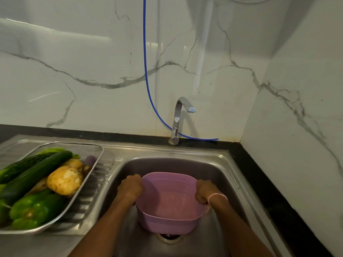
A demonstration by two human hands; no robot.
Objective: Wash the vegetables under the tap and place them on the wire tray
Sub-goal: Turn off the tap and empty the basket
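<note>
Vegetables (46, 182) already lie heaped in the wire tray (89, 150), on the draining board at nine o'clock from your hands: cucumbers, potatoes, a green pepper and some leaves at the back. Your left hand (130, 188) curls over the nine o'clock edge of the pink basin (168, 203). Your right hand (205, 191), with a red-and-white thread at its wrist, clamps the three o'clock edge. The basin sits low in the sink (213, 169), above the drain (168, 237) at six o'clock. You have nothing in it that I can see, though I cannot tell whether a film of water remains. At twelve o'clock the tap (182, 108) shows no stream.

By my reading the washing and placing are done or nearly so, and you are now dealing with the emptied basin. Your next move is probably to lift it out or tip it over the drain. Keep both grips even and raise it high enough to clear the sink wall. Then set it down away from the loaded tray at nine o'clock.
</note>
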